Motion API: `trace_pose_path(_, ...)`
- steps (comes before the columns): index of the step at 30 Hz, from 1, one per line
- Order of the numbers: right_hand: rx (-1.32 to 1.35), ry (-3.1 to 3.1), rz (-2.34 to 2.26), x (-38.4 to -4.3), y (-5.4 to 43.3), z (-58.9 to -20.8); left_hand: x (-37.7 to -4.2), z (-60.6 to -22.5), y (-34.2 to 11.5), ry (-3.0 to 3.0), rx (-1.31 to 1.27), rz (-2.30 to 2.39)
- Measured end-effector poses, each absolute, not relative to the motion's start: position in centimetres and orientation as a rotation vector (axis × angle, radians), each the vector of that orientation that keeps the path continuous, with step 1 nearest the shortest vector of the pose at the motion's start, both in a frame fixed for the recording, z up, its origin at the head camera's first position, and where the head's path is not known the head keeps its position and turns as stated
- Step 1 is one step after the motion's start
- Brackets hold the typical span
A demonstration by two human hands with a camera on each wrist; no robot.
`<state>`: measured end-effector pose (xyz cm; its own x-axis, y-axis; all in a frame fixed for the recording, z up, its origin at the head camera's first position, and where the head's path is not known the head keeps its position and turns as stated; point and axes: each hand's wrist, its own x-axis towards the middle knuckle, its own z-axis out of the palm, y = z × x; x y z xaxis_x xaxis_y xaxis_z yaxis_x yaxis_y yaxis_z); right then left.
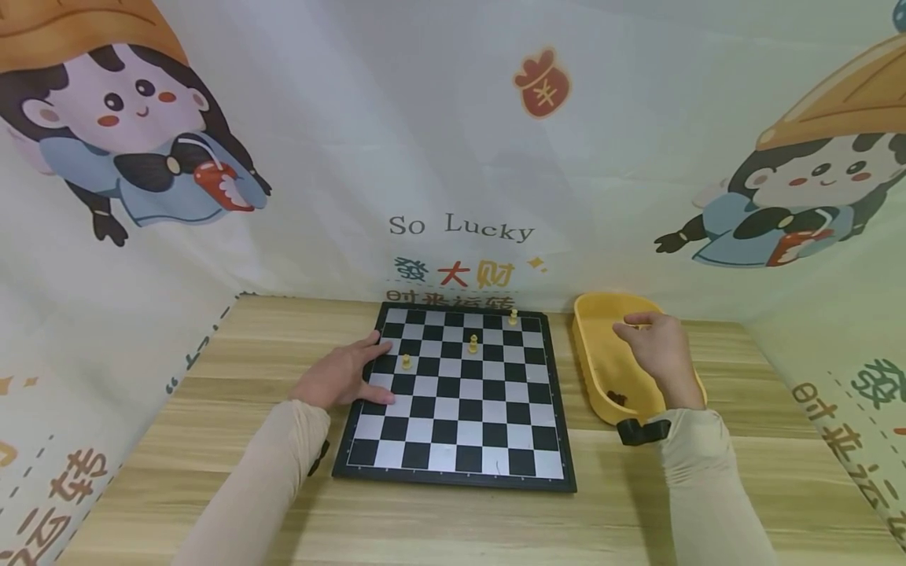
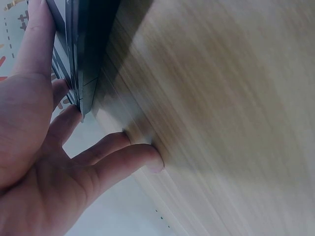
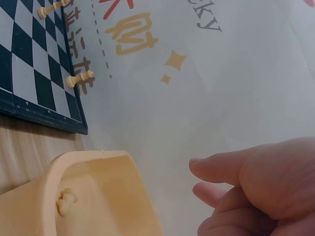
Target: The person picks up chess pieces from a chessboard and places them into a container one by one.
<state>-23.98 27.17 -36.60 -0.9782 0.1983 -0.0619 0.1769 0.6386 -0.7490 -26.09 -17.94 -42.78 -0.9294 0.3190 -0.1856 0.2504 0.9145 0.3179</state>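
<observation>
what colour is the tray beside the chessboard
Yellow; the tray shows best in the head view.

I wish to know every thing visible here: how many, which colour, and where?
table: one, light brown, lower head view
chessboard: one, black and white, on table
chess pieces: three, pale yellow, chessboard's far half
tray: one, yellow, right of chessboard
dark pieces: count unclear, dark, tray's near end
pale pieces: count unclear, pale, inside tray
cloth: count unclear, whitish, behind table
printed figures: two, multicoloured, on cloth
printed pouch: one, red, on cloth
lettering: plenty, several colours, on cloth
sleeves: two, beige, on arms
wrist devices: two, black, on wrists
left hand: one, bare, on chessboard's left side
right hand: one, bare, above tray
</observation>
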Motion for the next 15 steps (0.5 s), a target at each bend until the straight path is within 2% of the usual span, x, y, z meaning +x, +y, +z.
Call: trace_pose_path(15, -0.274, -2.801, 1.228, -23.92, 26.51, -36.26, -25.85, -42.61, -17.94, 2.843, 0.424, 0.433)
